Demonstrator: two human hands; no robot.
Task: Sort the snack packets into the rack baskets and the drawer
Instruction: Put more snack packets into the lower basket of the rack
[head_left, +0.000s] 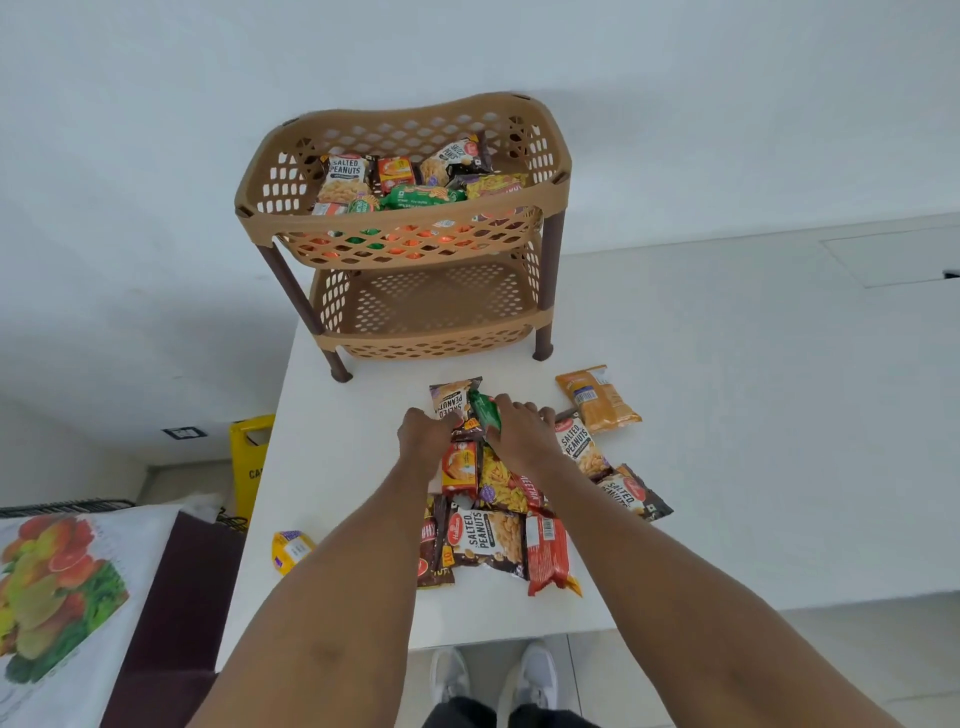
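Note:
A tan two-tier rack stands at the back of the white table (727, 415). Its top basket (395, 228) holds several snack packets; its lower basket (431, 338) looks empty. A pile of snack packets (498, 535) lies in front of me. My left hand (423, 439) is closed on a salted peanuts packet (449, 397) at the far end of the pile. My right hand (519, 434) grips a green packet (485, 413) beside it. An orange packet (597, 397) lies apart to the right. A small yellow packet (291, 551) lies at the table's left edge.
The table's left edge runs close to the pile, with a yellow floor sign (249, 462) and a cloth with a fruit print (57, 587) beyond it. My shoes (493, 675) show below the near edge. No drawer is in view.

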